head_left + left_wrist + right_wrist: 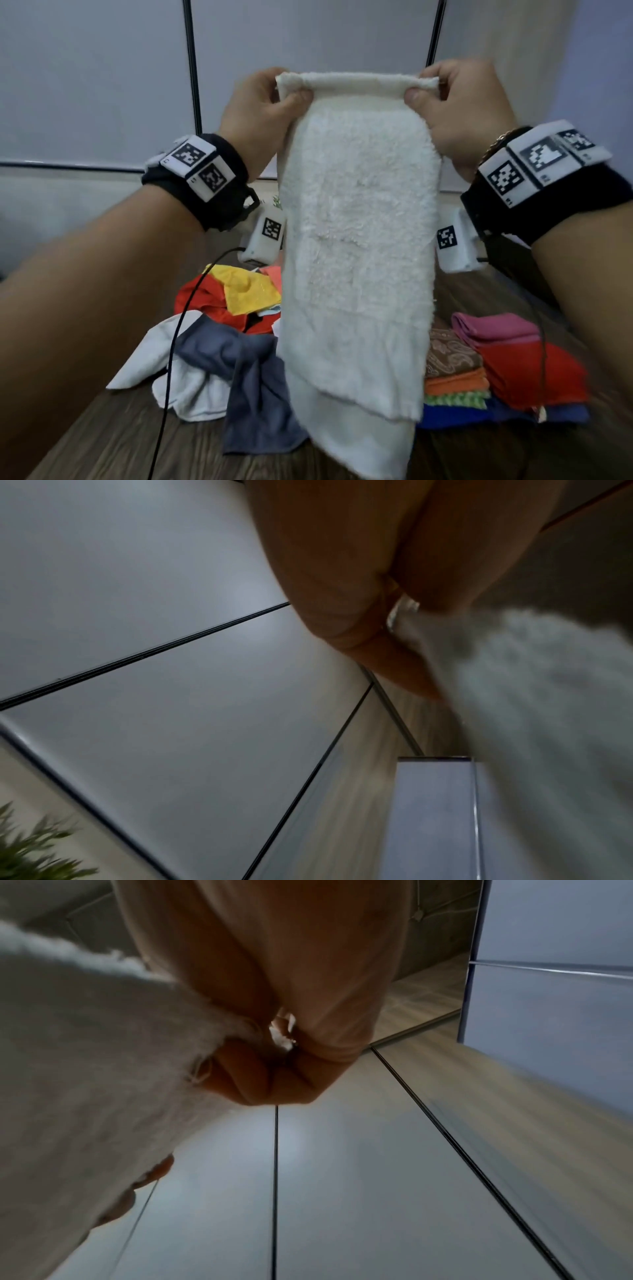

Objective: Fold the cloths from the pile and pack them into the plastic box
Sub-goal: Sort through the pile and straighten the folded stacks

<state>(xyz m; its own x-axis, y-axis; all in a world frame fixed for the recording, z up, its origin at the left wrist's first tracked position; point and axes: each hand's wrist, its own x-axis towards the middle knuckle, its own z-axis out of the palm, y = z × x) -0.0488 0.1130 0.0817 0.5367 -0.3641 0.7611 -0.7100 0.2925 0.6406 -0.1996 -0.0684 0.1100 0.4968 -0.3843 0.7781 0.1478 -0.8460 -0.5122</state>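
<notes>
A white terry towel (356, 240) hangs doubled in the air in front of me, held up by its top edge. My left hand (274, 96) pinches the top left corner and my right hand (435, 92) pinches the top right corner. Up close, the left wrist view shows my left hand (369, 610) closed on the towel (548, 696), and the right wrist view shows my right hand (274, 1064) closed on the towel (85, 1069). Below lies the loose pile of cloths (226, 329) in red, yellow, grey and white. The plastic box does not show clearly.
A stack of folded cloths (489, 366) in pink, red, brown, orange and blue sits at the right on the wooden table (102, 438). A black cable (171, 359) trails from my left wrist across the pile. Grey wall panels (102, 68) stand behind.
</notes>
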